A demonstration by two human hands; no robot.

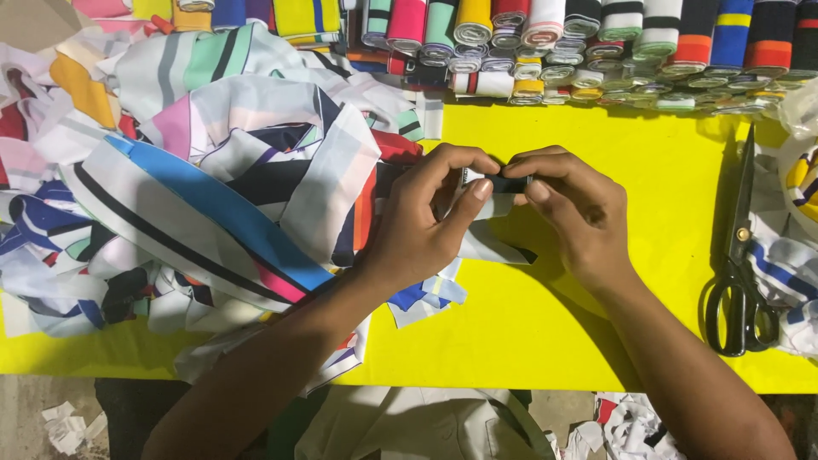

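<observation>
Head view showed both hands working at the middle of a yellow-covered desk. The left hand and the right hand met fingertip to fingertip, each grip clenched on one small strip of white and black fabric. The strip was held just above the desk surface, with its loose white tail hanging down and touching the yellow cover between the wrists.

Step in hand, by my judgement: folding or rolling the strip's upper end into a tight bundle. A next move would call for even pinch pressure from both thumbs, so that the fold does not spring open.

A large heap of loose multicoloured striped fabric pieces lay at the left, touching the left forearm. Rows of rolled striped fabric bands lined the far edge. Black-handled scissors lay shut at the right, well apart from the right hand. More striped fabric sat at the right edge.

Open room was noted on the bare yellow surface ahead of and to the right of the hands. The near desk edge ran close under both forearms; paper scraps lay on the floor below.
</observation>
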